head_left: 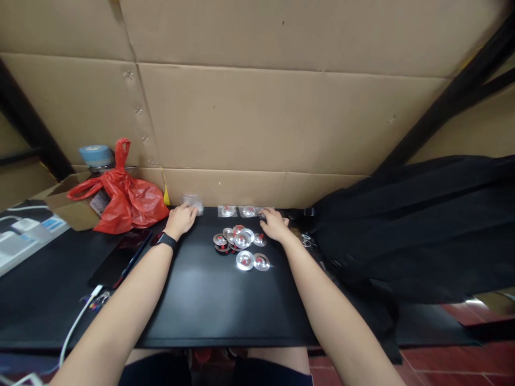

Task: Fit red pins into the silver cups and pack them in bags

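Shiny metal discs (242,239) heaped between 2 bare hands

Heaped loosely at the middle of the black table (225,311), overlapping, with bits of red showing on many. Lying just nearer the front edge: 2 more discs (245,261), side by side. Set beyond the heap, along the foot of the cardboard wall (249,118): 2 clear packets (227,212), each with a disc inside.

At the left end, apart from the heap: left hand (182,220), palm down, fingertips on clear plastic bags (193,201). Cannot tell whether pinching them or only resting there. Strapped just behind it: black watch (166,241).

At the right end: right hand (275,224), fingers bent over a third clear packet (261,209), mostly hidden. Cannot tell whether closed on it or just touching.

Farther left: red plastic bag (132,198), knotted at the top, in front of a cardboard box (74,206) and a blue lid (95,154). Nearer: dark phone (112,262), lying flat, with white cable (76,327) beside it and white power strip (24,249) at the far left. To the right: large black cloth bag (422,230), near the right arm. Lower right: red floor tiles (462,362).
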Available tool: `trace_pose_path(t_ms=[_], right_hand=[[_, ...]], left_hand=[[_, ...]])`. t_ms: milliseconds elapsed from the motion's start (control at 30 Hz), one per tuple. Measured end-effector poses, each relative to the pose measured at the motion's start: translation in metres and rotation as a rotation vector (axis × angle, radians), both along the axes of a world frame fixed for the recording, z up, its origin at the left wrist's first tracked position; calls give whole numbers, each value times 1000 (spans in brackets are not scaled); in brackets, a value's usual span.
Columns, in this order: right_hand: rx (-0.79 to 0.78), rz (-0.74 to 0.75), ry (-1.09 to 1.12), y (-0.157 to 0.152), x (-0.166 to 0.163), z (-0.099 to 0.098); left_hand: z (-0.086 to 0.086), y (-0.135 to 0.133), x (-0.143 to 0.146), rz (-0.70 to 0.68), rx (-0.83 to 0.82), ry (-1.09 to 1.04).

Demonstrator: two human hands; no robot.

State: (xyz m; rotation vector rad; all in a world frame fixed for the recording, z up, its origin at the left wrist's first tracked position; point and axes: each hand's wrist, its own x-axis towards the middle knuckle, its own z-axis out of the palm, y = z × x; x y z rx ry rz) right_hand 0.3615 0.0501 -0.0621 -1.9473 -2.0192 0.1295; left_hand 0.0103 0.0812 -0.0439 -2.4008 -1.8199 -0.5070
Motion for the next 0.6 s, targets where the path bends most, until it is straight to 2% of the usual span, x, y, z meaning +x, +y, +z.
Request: trace_pose_path(t_ms=[300,600], right_hand=[[47,-20,14,-5,0,4],[10,-17,1,-3,1,1]], left_hand=[[-10,3,-5,28,77,1],[-6,2,-2,58,50,-4]])
